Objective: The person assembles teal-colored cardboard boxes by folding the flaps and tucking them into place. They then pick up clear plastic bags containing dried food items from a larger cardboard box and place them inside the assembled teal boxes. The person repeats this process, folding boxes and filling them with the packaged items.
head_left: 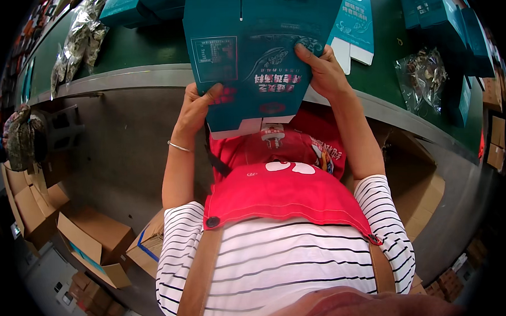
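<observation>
A teal printed carton [243, 57] is held up in front of me over the table's near edge, its large printed panels facing me and a flap edge showing at the bottom. My left hand [197, 107] grips its lower left edge, thumb on the front. On the right edge, my right hand [323, 70] pinches it with the thumb pressed on the printed face. The fingers behind the carton are mostly hidden. Just beyond my right hand, another teal carton [355, 21] with white flaps lies on the green table [146, 49].
Clear bags of dried contents lie on the table, one bag [81, 38] at left and another bag [423, 80] at right. Teal boxes [442, 22] stand at the far right, with more boxes [136, 9] at the back left. Open brown cardboard boxes [95, 238] sit on the floor at left.
</observation>
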Available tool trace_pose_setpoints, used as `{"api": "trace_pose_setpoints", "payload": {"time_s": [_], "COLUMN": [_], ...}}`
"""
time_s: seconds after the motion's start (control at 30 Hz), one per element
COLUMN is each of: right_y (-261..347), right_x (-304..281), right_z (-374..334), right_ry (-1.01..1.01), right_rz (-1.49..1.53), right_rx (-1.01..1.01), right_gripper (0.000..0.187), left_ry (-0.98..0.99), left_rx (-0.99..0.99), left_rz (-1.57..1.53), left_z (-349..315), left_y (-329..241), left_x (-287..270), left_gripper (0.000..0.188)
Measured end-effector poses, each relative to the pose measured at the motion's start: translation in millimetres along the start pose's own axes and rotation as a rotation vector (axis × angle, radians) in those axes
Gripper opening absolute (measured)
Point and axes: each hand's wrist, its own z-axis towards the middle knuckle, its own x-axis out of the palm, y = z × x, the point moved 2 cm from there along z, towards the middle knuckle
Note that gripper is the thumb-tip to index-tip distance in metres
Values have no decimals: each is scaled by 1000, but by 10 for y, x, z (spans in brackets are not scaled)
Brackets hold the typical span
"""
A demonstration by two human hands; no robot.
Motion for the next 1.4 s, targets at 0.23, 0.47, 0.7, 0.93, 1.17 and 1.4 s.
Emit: {"api": "trace_pose_setpoints", "payload": {"time_s": [0.23,0.47,0.7,0.93,1.17,1.4], "right_y": [-166,-490,-544,-560,-219,-214], "right_x": [116,95,35,-34,-148,-176], "right_z": [-117,-295,-350,-296,-295,-422], "right_ry": [32,81,88,156,-5,-153], "right_rz": [-26,-24,-149,-251,-27,-110], "right_rx": [113,127,93,92,-92,38], "right_gripper": [43,42,39,33,36,36], "left_ry": [-71,52,19,-38,87,47], "left_rx": [6,23,146,137,25,-14], "left_rz": [30,72,-32,-116,136,239], "left_z": [-109,-104,-174,-315,-180,-44], "left_y": [7,-20,-98,-73,-59,-138], "left_x": [-195,-195,-130,-53,41,168], "left_gripper": [27,24,24,26,27,29]}}
